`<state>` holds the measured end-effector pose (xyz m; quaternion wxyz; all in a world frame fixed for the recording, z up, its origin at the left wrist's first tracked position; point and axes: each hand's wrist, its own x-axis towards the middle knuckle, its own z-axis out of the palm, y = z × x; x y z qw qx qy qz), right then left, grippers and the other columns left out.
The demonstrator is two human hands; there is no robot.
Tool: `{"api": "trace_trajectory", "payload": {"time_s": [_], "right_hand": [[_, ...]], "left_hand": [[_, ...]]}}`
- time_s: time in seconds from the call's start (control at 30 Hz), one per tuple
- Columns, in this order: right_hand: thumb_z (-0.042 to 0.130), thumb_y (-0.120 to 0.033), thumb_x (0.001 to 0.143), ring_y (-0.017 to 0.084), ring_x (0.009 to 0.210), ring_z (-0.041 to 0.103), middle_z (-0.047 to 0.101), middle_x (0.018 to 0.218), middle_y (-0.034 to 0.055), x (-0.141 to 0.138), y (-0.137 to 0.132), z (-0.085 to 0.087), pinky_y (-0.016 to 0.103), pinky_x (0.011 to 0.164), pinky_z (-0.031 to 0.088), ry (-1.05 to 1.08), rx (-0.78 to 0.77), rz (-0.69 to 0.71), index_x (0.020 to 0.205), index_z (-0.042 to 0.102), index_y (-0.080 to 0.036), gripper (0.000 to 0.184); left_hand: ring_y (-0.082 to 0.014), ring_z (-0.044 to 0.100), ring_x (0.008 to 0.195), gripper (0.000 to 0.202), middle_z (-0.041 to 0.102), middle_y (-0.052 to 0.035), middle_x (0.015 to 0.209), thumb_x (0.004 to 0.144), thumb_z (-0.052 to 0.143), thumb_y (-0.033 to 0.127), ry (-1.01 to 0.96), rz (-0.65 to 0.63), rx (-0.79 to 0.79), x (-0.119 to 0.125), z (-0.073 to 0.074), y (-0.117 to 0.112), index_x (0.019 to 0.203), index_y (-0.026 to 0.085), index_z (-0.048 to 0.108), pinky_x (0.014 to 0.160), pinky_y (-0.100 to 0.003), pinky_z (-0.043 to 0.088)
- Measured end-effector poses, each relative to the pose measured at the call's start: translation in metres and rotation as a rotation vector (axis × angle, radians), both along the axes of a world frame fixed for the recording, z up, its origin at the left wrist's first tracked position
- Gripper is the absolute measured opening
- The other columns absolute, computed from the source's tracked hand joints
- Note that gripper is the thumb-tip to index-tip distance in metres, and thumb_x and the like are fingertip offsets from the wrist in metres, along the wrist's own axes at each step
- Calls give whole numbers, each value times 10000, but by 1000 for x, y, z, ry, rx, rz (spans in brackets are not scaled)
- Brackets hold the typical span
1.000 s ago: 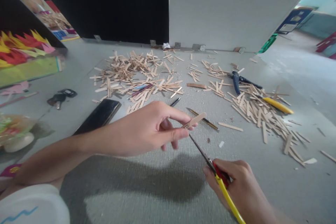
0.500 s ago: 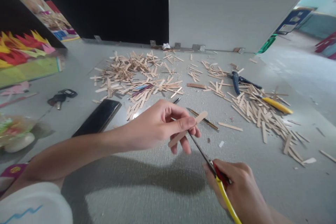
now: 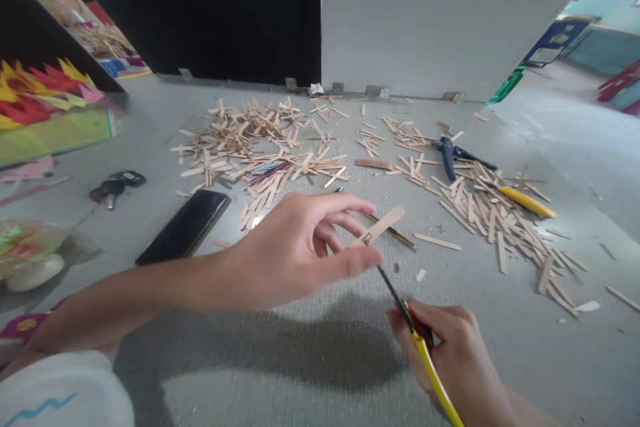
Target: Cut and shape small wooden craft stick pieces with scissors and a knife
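My right hand [image 3: 450, 353] is closed round a yellow-and-red-handled tool with slim dark metal jaws [image 3: 393, 287], perhaps long-nose pliers. At the jaw tips is a flat wooden craft stick [image 3: 385, 223], slanting up to the right; a small metal tip shows against its face. Around the stick, my left hand [image 3: 305, 247] has its fingers spread, with the thumb in front of the stick's lower part, which is hidden. Behind the stick lies a craft knife or similar slim tool [image 3: 400, 237] on the grey table [image 3: 210, 360].
Wooden sticks [image 3: 250, 127] lie heaped at the back, with more sticks [image 3: 480, 213] at right beside blue-handled pliers [image 3: 449, 157] and a yellow-handled tool [image 3: 527, 201]. At left are a black phone [image 3: 185, 227], keys [image 3: 115, 187] and a white container [image 3: 65, 390]. Upright panels [image 3: 425, 20] stand behind.
My left fingers have spread from their pinch on the craft stick, and the thumb has moved down and right. The stick has shifted slightly right. My right hand stays nearly still.
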<state>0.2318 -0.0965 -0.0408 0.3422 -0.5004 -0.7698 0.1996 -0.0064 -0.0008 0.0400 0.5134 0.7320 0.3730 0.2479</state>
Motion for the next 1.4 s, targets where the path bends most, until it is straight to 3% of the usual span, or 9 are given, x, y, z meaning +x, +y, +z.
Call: {"api": "trace_trajectory", "payload": {"time_s": [0.1,0.2,0.37,0.6,0.67,0.83,0.93,1.2,1.4], "right_hand": [[557,-138,974,109,533,152,182,635,-89,0,-1,-1,240,419,182,2,4,-15,605,323,-245,451],[556,-139,979,109,536,146,180,638,-89,0,-2,-3,242,418,165,9,2,-21,615,309,-245,454],[551,-142,979,105,532,138,160,644,-87,-2,-2,-1,249,420,147,16,10,-16,646,256,-255,459],[506,-215,1028,111,545,143,179,632,-78,1,-4,-2,272,445,157,39,-146,-10,680,257,-259,431],[482,-298,1057,114,545,149,175,631,-74,3,-6,-1,284,460,165,52,-312,5,667,262,-257,450],[496,-581,1028,102,468,267,284,542,-79,4,-5,15,266,449,267,202,-759,76,624,297,-274,545],[537,-752,951,86,386,325,395,462,-68,4,-4,20,233,384,270,339,-1028,98,598,355,-282,615],[656,-846,822,69,276,349,302,299,-83,14,-8,4,209,299,172,674,-1364,205,451,396,-276,728],[589,-749,920,69,302,330,432,395,-74,14,-4,12,210,325,232,365,-1252,130,625,402,-285,581]], "left_hand": [[-107,571,549,153,670,31,705,1028,727,306,164,-18,496,-4,-5,-10,1120,187,755,551,-215,428],[-96,408,455,199,539,68,589,1106,550,210,225,-14,694,-5,-11,-15,1043,178,736,494,-239,332],[-70,493,438,328,595,63,570,1117,482,186,174,-46,531,-4,-10,-12,908,172,734,495,-185,394],[-116,770,636,322,827,-47,949,1130,486,299,62,-147,-39,-3,1,-3,996,164,747,475,-156,526],[-112,751,608,322,811,-32,892,1128,487,285,77,-154,-14,-3,1,0,969,167,741,477,-165,520],[-135,664,609,266,706,-8,723,1068,505,145,207,-88,515,-11,-13,5,935,183,732,558,-229,457],[-150,648,641,244,700,-13,750,1055,512,130,274,-113,622,-16,-21,10,981,191,737,585,-250,431],[-107,642,598,301,725,23,726,1016,482,107,308,-203,322,-14,1,20,879,194,736,589,-214,418],[-123,595,524,350,647,31,587,1023,503,220,432,-153,142,-9,11,20,720,194,678,528,-227,384]]}}
